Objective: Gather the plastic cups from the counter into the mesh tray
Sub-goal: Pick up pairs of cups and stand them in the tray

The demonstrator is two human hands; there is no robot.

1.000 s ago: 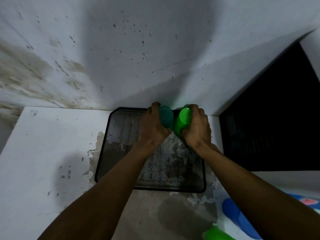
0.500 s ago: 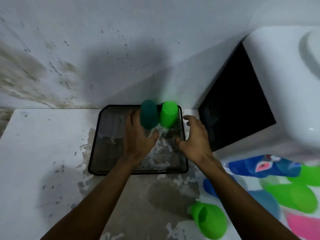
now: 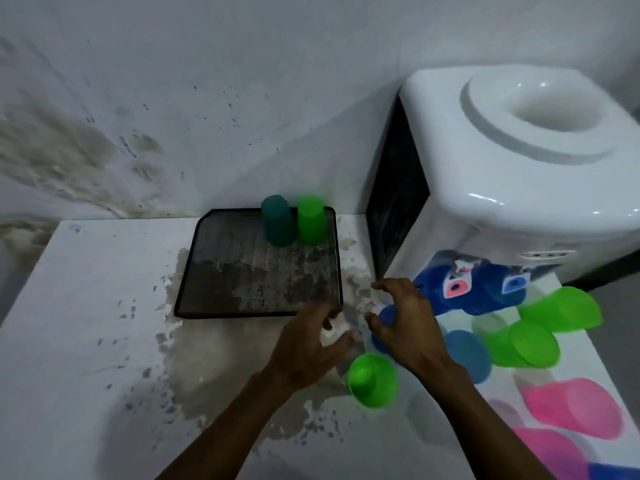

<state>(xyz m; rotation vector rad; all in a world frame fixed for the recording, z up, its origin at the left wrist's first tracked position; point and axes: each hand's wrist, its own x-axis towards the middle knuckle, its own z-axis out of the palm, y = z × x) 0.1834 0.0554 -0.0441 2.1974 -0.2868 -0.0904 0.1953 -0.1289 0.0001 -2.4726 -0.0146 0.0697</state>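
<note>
Nearest the camera, a bright green cup (image 3: 372, 380) lies tipped on the worn white counter (image 3: 86, 341), among other loose cups to the right — pink (image 3: 575, 408), blue (image 3: 467, 355) and green (image 3: 523, 342). Just above it the left hand (image 3: 304, 348) and right hand (image 3: 408, 323) hover with fingers spread and curled, both empty, the right over a blue cup (image 3: 384, 315). Farther back sits the mesh tray (image 3: 256, 292) — a teal cup (image 3: 278, 220) and a green cup (image 3: 311, 220) stand upside down, side by side, in its far right corner, beside a white dispenser (image 3: 519, 174).
</note>
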